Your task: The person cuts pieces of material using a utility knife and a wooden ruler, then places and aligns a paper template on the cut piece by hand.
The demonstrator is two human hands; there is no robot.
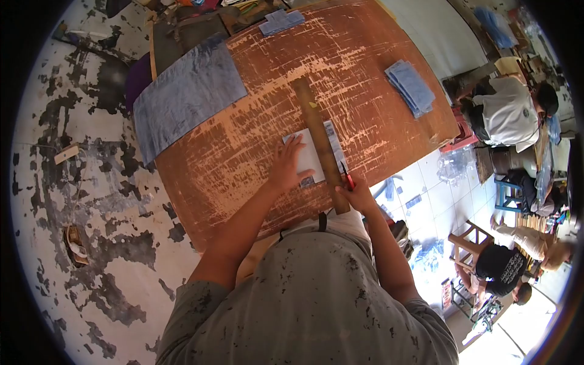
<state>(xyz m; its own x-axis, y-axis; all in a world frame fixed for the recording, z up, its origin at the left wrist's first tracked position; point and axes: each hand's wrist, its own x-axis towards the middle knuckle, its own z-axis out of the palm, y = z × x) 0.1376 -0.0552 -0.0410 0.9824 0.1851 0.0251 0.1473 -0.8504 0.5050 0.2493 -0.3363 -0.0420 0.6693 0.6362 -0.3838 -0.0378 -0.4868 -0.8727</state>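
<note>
My left hand [285, 165] lies with its fingers spread over a white rectangular sheet [309, 159] on the worn brown tabletop. A long brownish straightedge [326, 146] runs along the right side of that sheet. Part of a blue-grey piece [334, 141] shows beyond the straightedge, and a bit of it peeks out below the white sheet. Closed around a red-handled cutter [350, 180], my right hand [360, 196] rests beside the near end of the straightedge. The cutter's dark tip points away from me, close to the straightedge's right edge.
A large blue-grey sheet [188, 97] covers the table's left side. Stacks of blue-grey pieces lie at the right [410, 88] and far edge [281, 22]. The scratched tabletop [237, 140] ends near my waist. Several people sit to the right, near a wooden stool [469, 244].
</note>
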